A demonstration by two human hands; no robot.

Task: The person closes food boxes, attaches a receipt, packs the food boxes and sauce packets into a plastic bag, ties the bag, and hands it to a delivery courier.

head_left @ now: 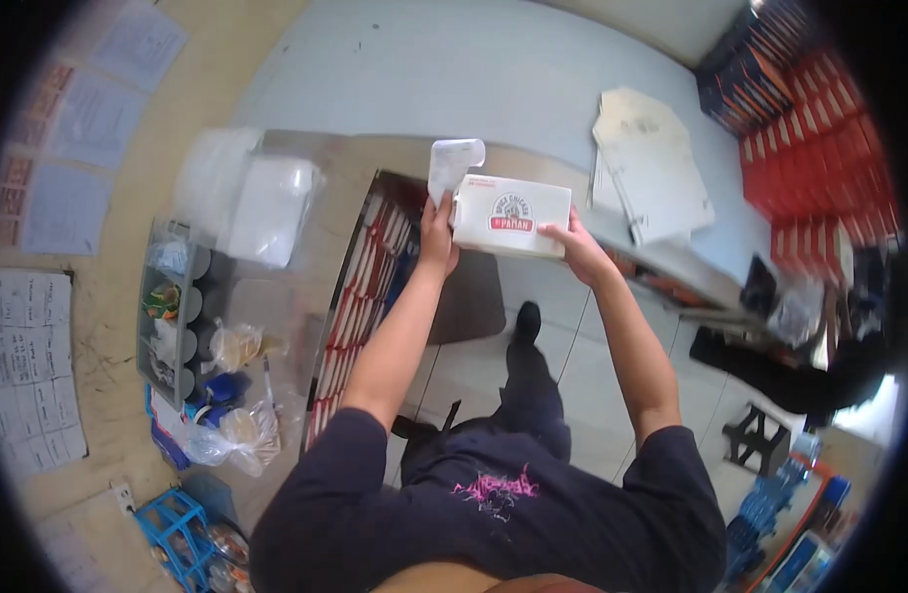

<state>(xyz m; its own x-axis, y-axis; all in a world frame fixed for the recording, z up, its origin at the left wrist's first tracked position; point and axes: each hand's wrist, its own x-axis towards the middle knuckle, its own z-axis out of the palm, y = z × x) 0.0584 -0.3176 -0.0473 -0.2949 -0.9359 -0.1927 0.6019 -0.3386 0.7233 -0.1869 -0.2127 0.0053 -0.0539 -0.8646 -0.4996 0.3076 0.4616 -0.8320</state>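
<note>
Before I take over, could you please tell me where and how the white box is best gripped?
Probably by its two short ends, coming from left and right: the white box is wider than tall, with a broad flat printed face, and the right hand grips one end, thumb on that face.

The box (503, 211) hides part of the right hand (584, 251). Print on the paper slip (454, 163) is too small to read. Writing on the wall sheets (64, 210) is blurred; the red boxes (810, 148) are cut off at right.

Room beyond box (513, 215), papers (657, 163) rightward
</note>
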